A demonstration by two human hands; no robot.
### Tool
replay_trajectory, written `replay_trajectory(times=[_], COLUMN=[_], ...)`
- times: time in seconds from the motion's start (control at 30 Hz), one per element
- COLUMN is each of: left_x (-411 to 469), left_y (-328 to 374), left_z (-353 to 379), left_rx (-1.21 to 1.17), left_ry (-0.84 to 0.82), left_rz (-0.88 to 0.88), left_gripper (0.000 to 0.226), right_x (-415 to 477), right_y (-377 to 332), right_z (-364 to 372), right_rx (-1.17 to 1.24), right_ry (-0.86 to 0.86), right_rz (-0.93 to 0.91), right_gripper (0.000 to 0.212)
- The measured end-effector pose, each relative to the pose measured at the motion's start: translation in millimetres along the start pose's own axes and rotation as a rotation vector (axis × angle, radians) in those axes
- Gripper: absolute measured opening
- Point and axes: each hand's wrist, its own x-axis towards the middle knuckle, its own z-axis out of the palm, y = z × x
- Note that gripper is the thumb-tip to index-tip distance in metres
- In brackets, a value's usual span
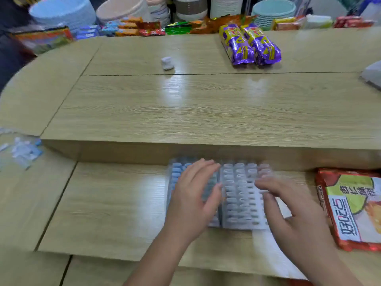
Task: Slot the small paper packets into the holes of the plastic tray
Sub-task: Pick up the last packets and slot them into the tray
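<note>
A clear plastic tray (pixel 239 195) with rows of small holes lies on the lower desk in front of me. Blue-and-white paper packets (pixel 176 171) fill its left columns; the holes on the right look pale and blurred. My left hand (pixel 192 195) lies flat on the tray's left half, fingers spread. On the tray's right edge rests my right hand (pixel 288 209), fingers curled; whether it holds a packet is hidden by blur. A clear bag of loose packets (pixel 22 149) lies at the far left.
A raised wooden counter (pixel 206 108) stands right behind the tray. On it sit a small white lump (pixel 167 62) and two purple snack packs (pixel 249 44). An orange snack bag (pixel 350 207) lies right of the tray. Stacked bowls and snacks line the back.
</note>
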Motion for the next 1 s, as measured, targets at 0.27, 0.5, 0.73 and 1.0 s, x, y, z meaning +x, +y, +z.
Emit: replay_trajectory(times=[0.27, 0.5, 0.73, 1.0], left_x=[-153.4, -312.6, -474.5, -556.8], left_y=[52.5, 57.3, 34.5, -5.2], left_z=[-150.3, -233.3, -308.8, -392.5], left_rx=[-0.141, -0.324, -0.382, -0.329], left_ry=[0.33, 0.564, 0.766, 0.937], left_rz=[-0.363, -0.605, -0.77, -0.83], left_gripper=[0.032, 0.03, 0.025, 0.024], right_x=[-81.5, -175.7, -267.1, -324.8], right_y=[-159.0, -257.5, -351.5, -444.0], right_z=[12.8, 55.4, 116.3, 192.9], right_rx=[0.596, 0.669, 0.657, 0.706], right_ry=[-0.273, -0.542, -0.706, -0.865], right_rz=[0.178, 0.122, 0.064, 0.067], right_gripper=[0.026, 0.033, 0.047, 0.029])
